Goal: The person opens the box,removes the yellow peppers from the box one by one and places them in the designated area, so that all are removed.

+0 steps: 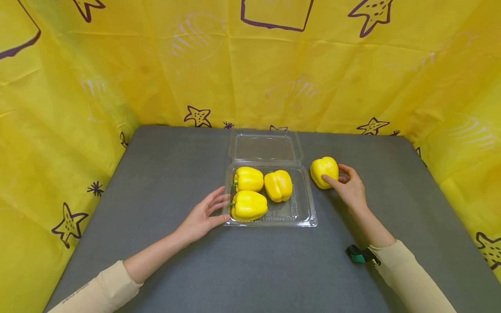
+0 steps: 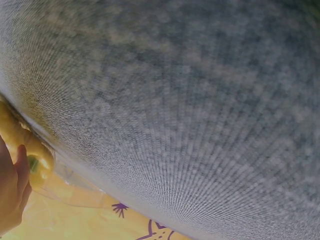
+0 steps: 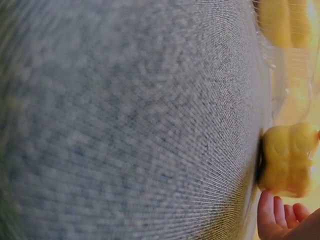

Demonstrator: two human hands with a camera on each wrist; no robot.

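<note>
Yellow and glossy, a loose pepper (image 1: 324,168) sits in the right hand (image 1: 351,190), thumb laid over its near side and fingers bent behind its right side, in what looks a light grip. It rests on the grey table (image 1: 176,163), just right of the clear container (image 1: 300,200) and outside its rim. Across from it, the left hand (image 1: 200,216) touches the container's left edge with extended fingers, gripping nothing, apparently steadying it. Inside lie a far-left pepper (image 1: 249,178), a near-left pepper (image 1: 248,206) and a third pepper (image 1: 278,186) to their right, with bare floor toward the near right. Beyond, the lid (image 1: 268,148) lies folded open.

The step seems to be securing the loose pepper; the next move likely calls for a firmer hold, then a lift above the rim toward that bare floor, without bumping the third pepper.
</note>
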